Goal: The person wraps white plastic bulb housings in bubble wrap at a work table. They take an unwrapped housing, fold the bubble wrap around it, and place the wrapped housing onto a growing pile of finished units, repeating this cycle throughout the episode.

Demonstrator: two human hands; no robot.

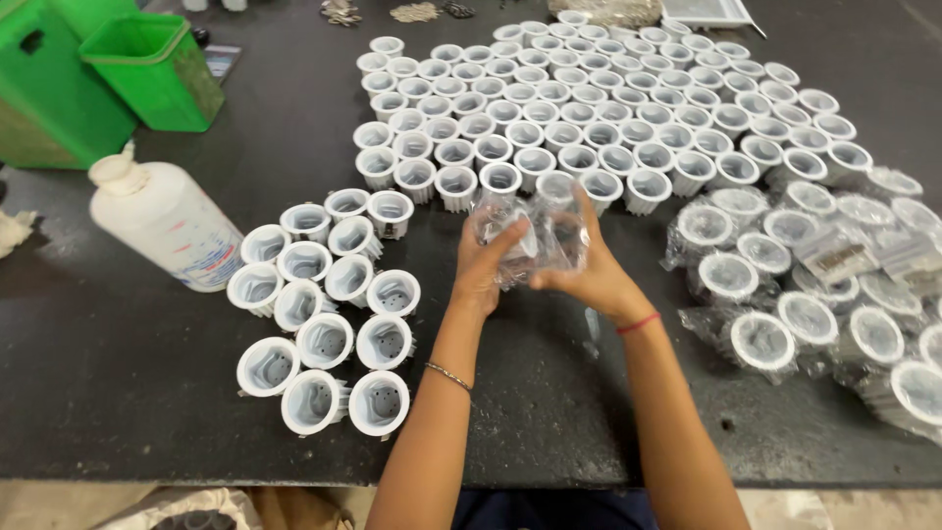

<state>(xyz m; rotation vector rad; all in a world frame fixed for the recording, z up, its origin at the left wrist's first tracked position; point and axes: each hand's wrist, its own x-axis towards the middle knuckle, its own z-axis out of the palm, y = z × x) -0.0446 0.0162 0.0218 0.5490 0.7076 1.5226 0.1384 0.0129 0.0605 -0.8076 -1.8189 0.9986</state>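
- Left hand (488, 263) and right hand (587, 267) meeting above mid-tabletop (118, 334), each grip pinching one clear plastic bag (535, 236) holding a white finned housing.
- Large block of bare white housings (589, 108) toward far edge.
- Smaller cluster (324, 314) left of hands.
- Bagged housings (814, 285) along right edge.
- White bottle (167, 221) lying near left edge; green bins (157, 69) at far left corner.

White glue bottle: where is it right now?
In the head view the white bottle lies tilted on the dark table, far left, just below the green bins and left of the small cluster of white cups.
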